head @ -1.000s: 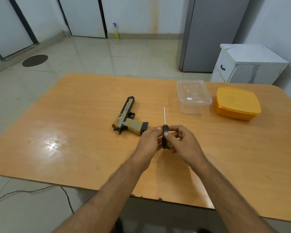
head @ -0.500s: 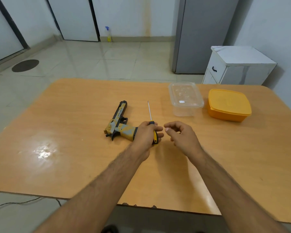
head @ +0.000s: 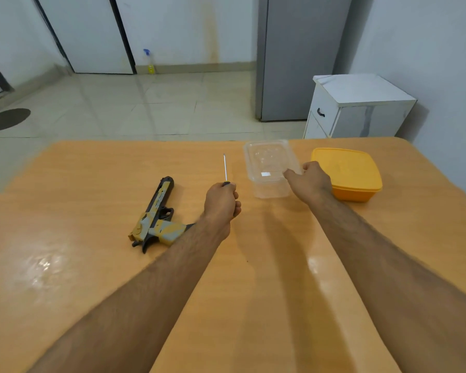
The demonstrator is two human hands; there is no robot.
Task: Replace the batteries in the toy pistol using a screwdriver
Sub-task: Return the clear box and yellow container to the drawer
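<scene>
A yellow, grey and black toy pistol [head: 156, 219] lies on its side on the orange table [head: 65, 238], barrel pointing away from me. My left hand [head: 221, 201] is just right of the pistol, closed around the handle of a screwdriver [head: 225, 169] whose thin metal shaft points away. My right hand [head: 308, 181] has reached forward and its fingers pinch the near right rim of a clear plastic container [head: 269, 168]. The screwdriver handle is hidden inside my fist.
An orange lidded box [head: 347, 173] sits right of the clear container. Behind the table stand a white cabinet [head: 358, 109] and a grey fridge [head: 299, 57]. A spray bottle [head: 150, 61] stands by the far wall.
The screwdriver passed from both hands into my left hand alone. My right hand let go and moved forward and right to the clear container's rim.
</scene>
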